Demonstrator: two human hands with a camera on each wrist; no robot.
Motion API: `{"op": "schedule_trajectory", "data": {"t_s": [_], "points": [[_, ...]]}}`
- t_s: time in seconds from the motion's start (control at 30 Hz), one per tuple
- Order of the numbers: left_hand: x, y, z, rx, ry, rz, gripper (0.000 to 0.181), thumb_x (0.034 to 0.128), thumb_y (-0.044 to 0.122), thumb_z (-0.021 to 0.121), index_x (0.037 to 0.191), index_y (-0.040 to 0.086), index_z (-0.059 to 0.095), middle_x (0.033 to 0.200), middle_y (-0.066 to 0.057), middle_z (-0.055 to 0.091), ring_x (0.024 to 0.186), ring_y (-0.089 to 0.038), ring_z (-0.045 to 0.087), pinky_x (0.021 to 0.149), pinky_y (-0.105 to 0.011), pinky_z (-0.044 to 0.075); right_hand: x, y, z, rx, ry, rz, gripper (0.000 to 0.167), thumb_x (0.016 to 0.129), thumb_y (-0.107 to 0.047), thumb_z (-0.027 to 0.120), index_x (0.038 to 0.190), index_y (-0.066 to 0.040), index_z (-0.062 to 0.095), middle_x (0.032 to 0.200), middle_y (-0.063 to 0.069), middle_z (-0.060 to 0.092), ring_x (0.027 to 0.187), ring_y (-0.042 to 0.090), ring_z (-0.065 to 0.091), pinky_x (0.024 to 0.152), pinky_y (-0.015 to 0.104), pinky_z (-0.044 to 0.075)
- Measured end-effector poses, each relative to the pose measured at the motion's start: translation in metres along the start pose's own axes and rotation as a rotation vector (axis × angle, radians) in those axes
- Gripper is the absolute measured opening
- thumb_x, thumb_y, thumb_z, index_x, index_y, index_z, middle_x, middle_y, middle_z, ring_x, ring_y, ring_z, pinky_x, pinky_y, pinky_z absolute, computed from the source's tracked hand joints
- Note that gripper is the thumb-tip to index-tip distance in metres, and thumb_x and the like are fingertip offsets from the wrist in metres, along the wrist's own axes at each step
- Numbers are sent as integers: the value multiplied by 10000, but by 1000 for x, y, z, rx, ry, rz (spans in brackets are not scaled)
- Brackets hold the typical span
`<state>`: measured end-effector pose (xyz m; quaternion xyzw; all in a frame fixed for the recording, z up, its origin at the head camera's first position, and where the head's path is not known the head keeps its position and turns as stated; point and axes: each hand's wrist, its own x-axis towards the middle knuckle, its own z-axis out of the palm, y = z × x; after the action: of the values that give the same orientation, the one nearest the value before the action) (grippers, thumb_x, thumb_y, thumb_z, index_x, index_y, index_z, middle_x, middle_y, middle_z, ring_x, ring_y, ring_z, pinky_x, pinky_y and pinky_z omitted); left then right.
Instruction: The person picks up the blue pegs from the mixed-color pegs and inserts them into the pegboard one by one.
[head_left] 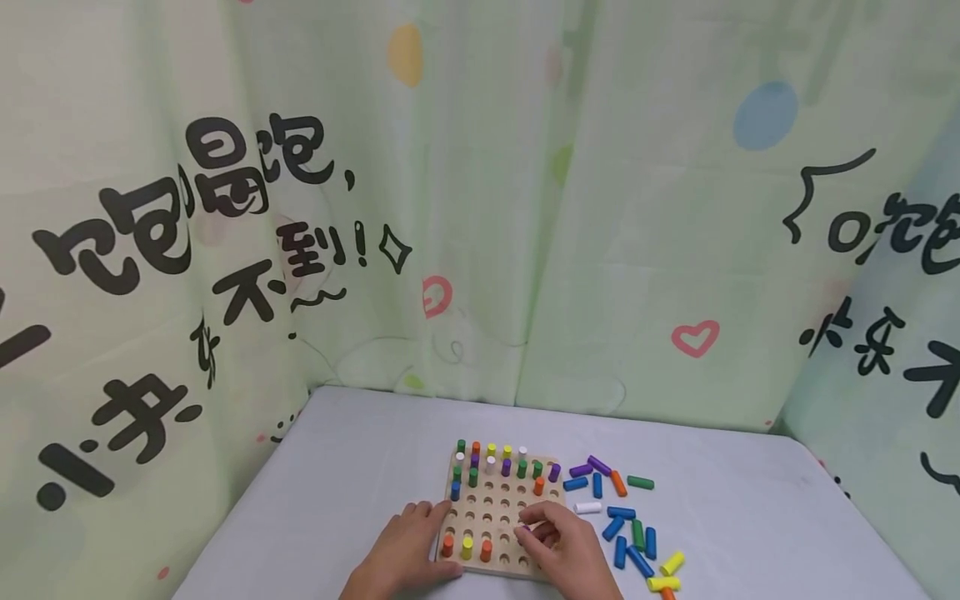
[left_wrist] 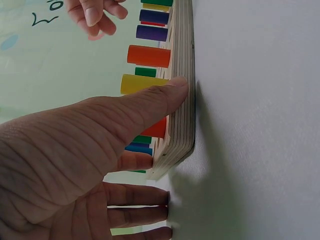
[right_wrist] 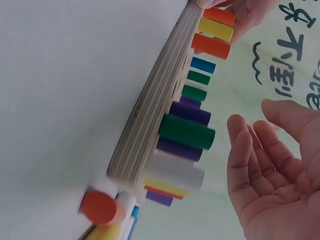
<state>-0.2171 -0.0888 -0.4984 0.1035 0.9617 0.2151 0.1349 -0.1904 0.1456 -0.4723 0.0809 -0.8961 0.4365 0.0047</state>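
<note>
A wooden pegboard with rows of holes lies on the table, holding upright coloured pegs. My left hand is at its near left corner. In the left wrist view its straight thumb presses the near edge, beside a yellow peg and orange pegs. The other fingers reach along the left side. Over the board's near right part hovers my right hand. Its loosely bent fingers and thumb stand apart with nothing visible between them. A green peg and a white peg stand nearby.
Loose pegs lie scattered right of the board, among them a green one, a white one, a yellow one and several blue ones. A pale patterned curtain hangs behind the white table.
</note>
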Motion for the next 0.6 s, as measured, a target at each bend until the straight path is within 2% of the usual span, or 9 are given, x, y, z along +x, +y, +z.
{"op": "schedule_trajectory", "data": {"t_s": [0.2, 0.5, 0.6], "points": [[-2, 0, -1, 31, 23, 18, 826, 770, 472, 874, 1429, 86, 560, 1263, -159, 608, 1130, -337, 560, 1046, -582, 462, -4, 8, -8, -21, 35, 23, 179, 951, -204, 745, 1079, -82, 719, 933, -39, 702, 792, 104, 610, 683, 192, 519], [-2, 1, 0, 22, 26, 18, 822, 770, 457, 878, 1424, 72, 561, 1260, -166, 609, 1121, -340, 560, 1044, -585, 463, -6, 13, -20, -50, 73, 103, 158, 940, -173, 753, 1075, -99, 723, 930, -29, 684, 825, 128, 595, 705, 223, 525], [-3, 2, -1, 20, 24, 16, 821, 770, 454, 880, 1423, 71, 562, 1261, -169, 609, 1115, -339, 560, 1043, -584, 464, -8, 14, -24, -69, 88, 106, 160, 934, -164, 759, 1077, -104, 723, 939, -31, 688, 831, 119, 607, 704, 216, 525]]}}
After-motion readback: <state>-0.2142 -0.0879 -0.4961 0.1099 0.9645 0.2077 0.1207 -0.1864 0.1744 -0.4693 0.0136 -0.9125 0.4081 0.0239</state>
